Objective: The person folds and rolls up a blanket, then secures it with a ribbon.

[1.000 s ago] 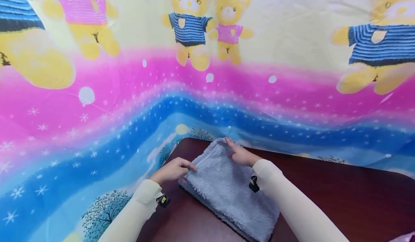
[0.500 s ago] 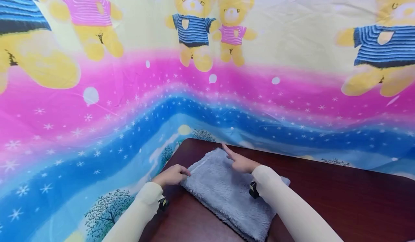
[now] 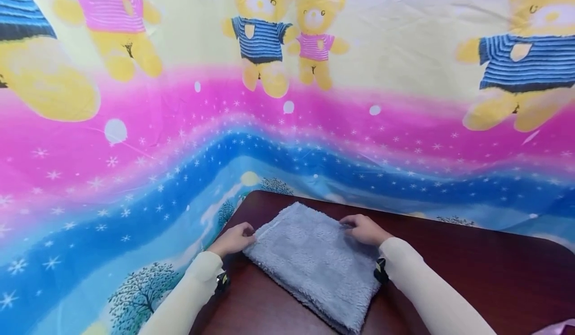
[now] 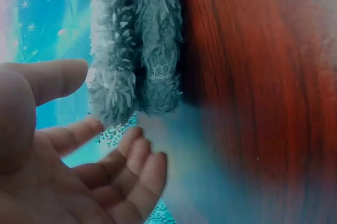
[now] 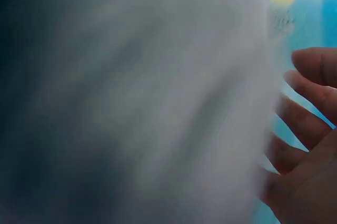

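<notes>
A grey fluffy cloth [image 3: 310,260], folded in layers, lies flat at an angle on the dark table. My left hand [image 3: 231,240] is at its left corner, fingers loosely bent. In the left wrist view, the two thick folded layers [image 4: 158,39] show side by side, and the thumb and fingers of the left hand [image 4: 100,182] stand apart around their ends. Over the right edge of the cloth is my right hand [image 3: 366,230], with bent, relaxed fingers. Blurred grey pile [image 5: 158,103] fills most of the right wrist view, and the fingers of that hand [image 5: 305,134] are spread beside its edge.
The reddish-brown table [image 3: 471,270] has a rounded far left corner and extends to the right. Behind it hangs a curtain [image 3: 287,140] printed with bears and snowflakes. Something pinkish [image 3: 559,327] shows at the lower right corner.
The far corner of the cloth, raised earlier beside my right hand, now lies flat. My right hand has moved right to the cloth's right edge. The left hand stays near the left corner.
</notes>
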Demonstrator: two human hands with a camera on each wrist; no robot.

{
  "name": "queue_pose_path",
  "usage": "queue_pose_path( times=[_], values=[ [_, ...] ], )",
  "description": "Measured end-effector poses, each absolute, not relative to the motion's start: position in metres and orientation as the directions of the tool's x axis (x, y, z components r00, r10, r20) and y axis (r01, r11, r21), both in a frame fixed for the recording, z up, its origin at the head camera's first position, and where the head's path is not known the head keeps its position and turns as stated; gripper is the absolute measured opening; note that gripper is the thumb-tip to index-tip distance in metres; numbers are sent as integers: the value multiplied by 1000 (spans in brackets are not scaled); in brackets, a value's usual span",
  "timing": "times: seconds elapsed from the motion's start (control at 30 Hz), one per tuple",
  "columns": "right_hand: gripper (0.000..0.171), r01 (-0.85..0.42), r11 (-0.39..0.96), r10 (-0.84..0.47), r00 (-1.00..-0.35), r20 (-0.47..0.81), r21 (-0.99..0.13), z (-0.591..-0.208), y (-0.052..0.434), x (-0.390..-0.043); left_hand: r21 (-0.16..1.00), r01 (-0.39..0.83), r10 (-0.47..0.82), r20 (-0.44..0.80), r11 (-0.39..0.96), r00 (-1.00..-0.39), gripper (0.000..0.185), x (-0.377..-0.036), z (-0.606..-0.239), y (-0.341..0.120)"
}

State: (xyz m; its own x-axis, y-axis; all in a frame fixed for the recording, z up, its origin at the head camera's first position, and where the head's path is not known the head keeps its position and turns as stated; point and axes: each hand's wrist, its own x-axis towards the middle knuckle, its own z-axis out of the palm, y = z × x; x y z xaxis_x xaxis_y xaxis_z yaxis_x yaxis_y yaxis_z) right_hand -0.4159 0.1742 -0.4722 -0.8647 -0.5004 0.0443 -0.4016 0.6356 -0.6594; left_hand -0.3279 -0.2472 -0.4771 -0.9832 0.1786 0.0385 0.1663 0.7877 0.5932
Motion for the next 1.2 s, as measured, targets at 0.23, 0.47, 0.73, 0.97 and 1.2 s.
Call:
queue_pose_path(
  times=[0.23,0.47,0.73,0.97,1.2],
  values=[
    [45,-370,700,-437,-899,43,-611,-487,226,-411,605,40,90,-53,795,-995,44,-330,-485,-249],
    [45,-309,755,-395,-919,-24,-579,-491,256,-404,739,27,128,-81,673,-989,37,-328,-487,-255],
    [57,-152,742,-323,-935,-149,-653,-495,261,-398,828,-51,129,-147,558,-981,40,-323,-491,-264],
    [51,-232,682,-377,-924,-60,-694,-496,259,-394,879,-39,164,-133,476,-977,29,-327,-495,-266],
    [52,-217,694,-357,-932,-66,-687,-498,261,-386,890,-42,141,-118,453,-983,22,-328,-500,-262]
  ],
)
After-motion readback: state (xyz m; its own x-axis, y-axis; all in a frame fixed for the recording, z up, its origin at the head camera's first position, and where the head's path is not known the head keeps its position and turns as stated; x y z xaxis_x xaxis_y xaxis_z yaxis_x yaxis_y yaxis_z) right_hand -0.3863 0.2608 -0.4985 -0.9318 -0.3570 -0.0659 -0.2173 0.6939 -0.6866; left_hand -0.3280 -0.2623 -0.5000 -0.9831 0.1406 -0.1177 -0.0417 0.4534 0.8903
